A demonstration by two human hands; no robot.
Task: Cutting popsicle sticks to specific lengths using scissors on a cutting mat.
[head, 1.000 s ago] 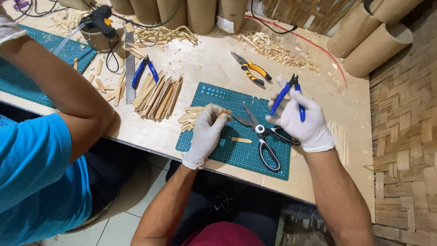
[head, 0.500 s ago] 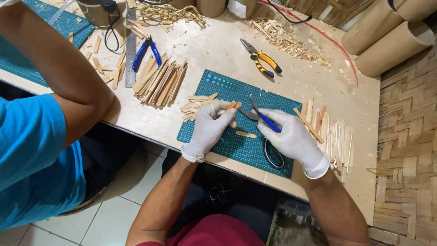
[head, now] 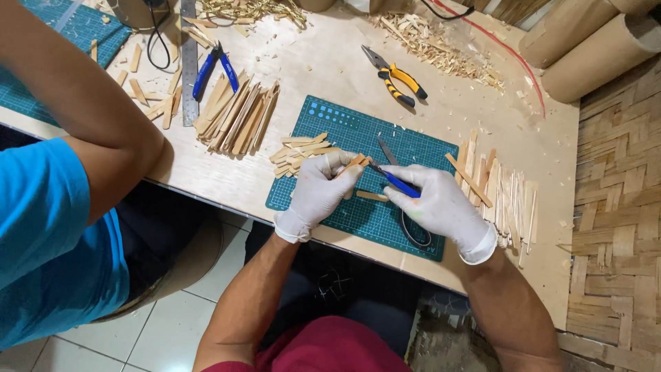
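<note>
The plywood table point(head: 330, 62) carries everything, and the green cutting mat point(head: 358, 207) at its near edge serves as the reference point. Far right of the mat, cardboard tubes point(head: 585, 48) lie at the table's corner. Left of the mat, a co-worker's bare arm point(head: 89, 110), in a blue sleeve, crosses the table edge. Between that arm and the mat lies a pile of long bamboo slats point(head: 237, 117). Right of the mat, thin bamboo strips point(head: 506, 196) lie side by side. Beyond the mat's far edge are yellow-handled pliers point(head: 396, 77) and a heap of shavings point(head: 441, 48). Blue-handled pliers point(head: 213, 69) lie left of the slat pile. Short cut pieces point(head: 299, 153) are stacked on the mat's left corner.

Over the mat's centre, the left hand point(head: 320, 193), in a white glove, is closed on a small bamboo piece point(head: 357, 164), pinched between thumb and fingers. The right hand point(head: 441, 207), also gloved, is wrapped around blue-handled cutters point(head: 396, 180), whose tip meets the bamboo piece. Scissors point(head: 406, 220) lie on the mat, partly hidden under the right hand.
</note>
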